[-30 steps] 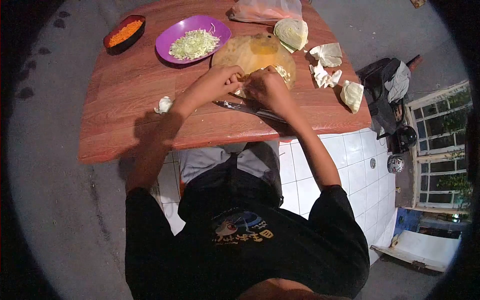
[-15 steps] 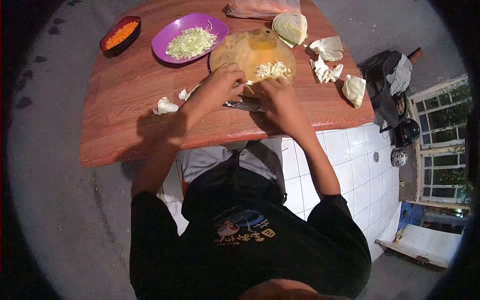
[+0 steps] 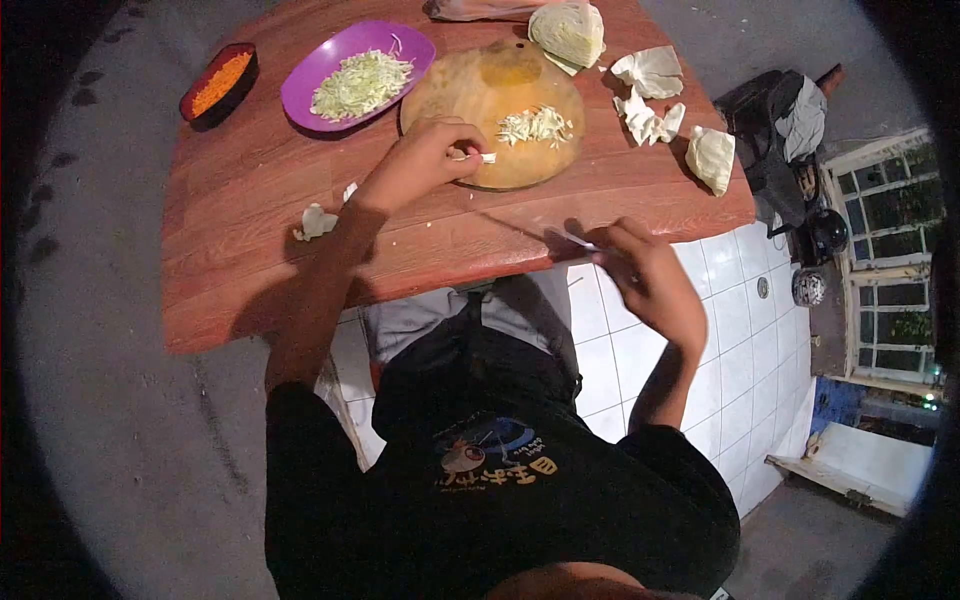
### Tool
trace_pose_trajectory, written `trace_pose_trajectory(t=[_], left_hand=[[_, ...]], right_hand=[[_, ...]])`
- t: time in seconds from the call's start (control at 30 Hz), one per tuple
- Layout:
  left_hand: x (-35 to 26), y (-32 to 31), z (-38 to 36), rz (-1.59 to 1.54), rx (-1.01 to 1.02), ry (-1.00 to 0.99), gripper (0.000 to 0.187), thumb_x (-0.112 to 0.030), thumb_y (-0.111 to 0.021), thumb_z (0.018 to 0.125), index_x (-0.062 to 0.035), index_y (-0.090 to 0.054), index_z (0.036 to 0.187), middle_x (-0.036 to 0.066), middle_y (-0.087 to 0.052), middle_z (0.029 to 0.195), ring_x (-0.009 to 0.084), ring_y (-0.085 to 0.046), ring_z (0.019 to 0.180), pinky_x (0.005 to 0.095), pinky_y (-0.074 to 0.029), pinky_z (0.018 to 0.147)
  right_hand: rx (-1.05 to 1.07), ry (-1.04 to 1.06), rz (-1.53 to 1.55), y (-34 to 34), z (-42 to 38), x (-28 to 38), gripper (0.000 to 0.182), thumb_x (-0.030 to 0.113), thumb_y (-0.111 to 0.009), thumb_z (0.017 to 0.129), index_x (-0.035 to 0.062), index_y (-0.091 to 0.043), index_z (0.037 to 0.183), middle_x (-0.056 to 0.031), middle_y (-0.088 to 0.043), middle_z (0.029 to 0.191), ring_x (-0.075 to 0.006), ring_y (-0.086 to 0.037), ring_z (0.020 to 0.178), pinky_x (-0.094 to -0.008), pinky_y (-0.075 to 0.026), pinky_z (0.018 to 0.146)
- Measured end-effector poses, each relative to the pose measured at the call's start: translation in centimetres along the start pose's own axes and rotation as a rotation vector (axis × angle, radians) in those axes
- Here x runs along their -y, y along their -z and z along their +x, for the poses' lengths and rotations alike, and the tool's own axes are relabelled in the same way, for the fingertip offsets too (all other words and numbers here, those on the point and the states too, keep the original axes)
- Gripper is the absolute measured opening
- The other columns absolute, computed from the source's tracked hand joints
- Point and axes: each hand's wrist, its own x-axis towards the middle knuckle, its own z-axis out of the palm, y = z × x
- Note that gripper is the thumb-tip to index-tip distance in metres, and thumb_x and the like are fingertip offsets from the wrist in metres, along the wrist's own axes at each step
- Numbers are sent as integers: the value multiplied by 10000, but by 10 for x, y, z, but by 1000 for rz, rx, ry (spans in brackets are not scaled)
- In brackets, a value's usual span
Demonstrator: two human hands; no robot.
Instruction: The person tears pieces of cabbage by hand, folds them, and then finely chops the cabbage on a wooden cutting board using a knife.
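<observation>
My left hand (image 3: 440,150) is closed at the near left edge of the round wooden cutting board (image 3: 450,85), with a small pale piece of cabbage (image 3: 488,158) pinched in its fingers. A little heap of shredded cabbage (image 3: 535,125) lies on the right half of the board. Over the table's front edge, my right hand (image 3: 650,275) is wrapped around a knife (image 3: 570,240), its blade pointing left and apart from the board. Shredded cabbage (image 3: 362,84) fills the middle of a purple bowl (image 3: 300,100) left of the board.
A dark bowl (image 3: 240,100) of shredded carrot (image 3: 221,84) stands far left. Behind the board are a cut cabbage (image 3: 567,38) and a plastic bag (image 3: 480,10). Torn leaves (image 3: 648,72) and a cabbage chunk (image 3: 711,160) lie at right; another scrap (image 3: 316,222) lies near my left forearm.
My right hand has moved right and toward me, carrying the knife off the board area. My left hand stays near the board, now with the cabbage piece showing in its fingers.
</observation>
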Motion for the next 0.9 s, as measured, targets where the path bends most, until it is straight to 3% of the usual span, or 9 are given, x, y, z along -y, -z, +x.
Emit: trace_pose_trajectory(t=[0.07, 0.13, 0.23, 0.37, 0.43, 0.53, 0.63, 0.9], left_hand=[[0, -5, -2, -17, -7, 17, 181, -112, -727, 894, 0, -716, 1036, 108, -684, 907, 209, -670, 830, 339, -535, 764], [-6, -8, -6, 20, -41, 115, 167, -117, -727, 909, -5, -723, 1033, 97, -673, 923, 212, -662, 842, 335, -530, 760], [2, -24, -11, 109, -160, 33, 151, -125, -727, 922, -10, -728, 1020, 108, -667, 959, 237, -663, 881, 344, -529, 752], [-7, -35, -19, 189, -210, 65, 133, -118, -733, 923, -10, -728, 1001, 124, -665, 989, 270, -664, 923, 354, -532, 763], [-7, -40, -19, 239, -297, 19, 121, -100, -741, 913, -10, -726, 993, 130, -674, 997, 289, -669, 945, 362, -542, 785], [-7, -42, -16, 211, -312, 18, 113, -78, -747, 894, -10, -723, 980, 120, -683, 983, 282, -671, 940, 359, -550, 797], [-12, -44, -14, 223, -338, 22, 111, -66, -748, 876, -10, -718, 967, 116, -689, 959, 278, -672, 928, 353, -558, 789], [-16, -52, -13, 260, -403, 18, 117, -63, -773, 839, -5, -717, 924, 120, -680, 918, 269, -660, 885, 368, -539, 779]], right_hand=[[-71, -242, 103, 7, -11, 1, 202, 57, -626, 994, -5, -641, 1186, -200, -666, 1036, -406, -674, 907, -437, -525, 777], [-238, -295, 195, -2, -7, 5, 186, 70, -610, 1014, -16, -618, 1179, -214, -673, 1053, -408, -677, 944, -435, -528, 801], [-355, -196, 203, -39, 11, 7, 193, 80, -579, 1030, -8, -568, 1201, -255, -665, 1062, -445, -656, 992, -485, -514, 837], [-328, -178, 141, -75, 33, 12, 216, 96, -582, 1024, -4, -529, 1208, -292, -638, 1022, -495, -625, 997, -522, -496, 841], [-400, -39, 91, -83, 38, 9, 227, 76, -594, 1001, 8, -525, 1206, -300, -631, 1069, -509, -632, 976, -547, -506, 808], [-255, -93, 25, -81, 36, 13, 304, 36, -626, 938, 23, -524, 1223, -293, -627, 1105, -522, -650, 904, -568, -529, 774], [-246, -110, -111, -86, 33, 13, 384, 12, -639, 873, 41, -528, 1239, -269, -642, 1075, -512, -673, 832, -586, -548, 734], [-204, -210, -166, -98, 39, 27, 355, 5, -608, 859, 49, -560, 1208, -258, -674, 952, -476, -703, 806, -542, -575, 669]])
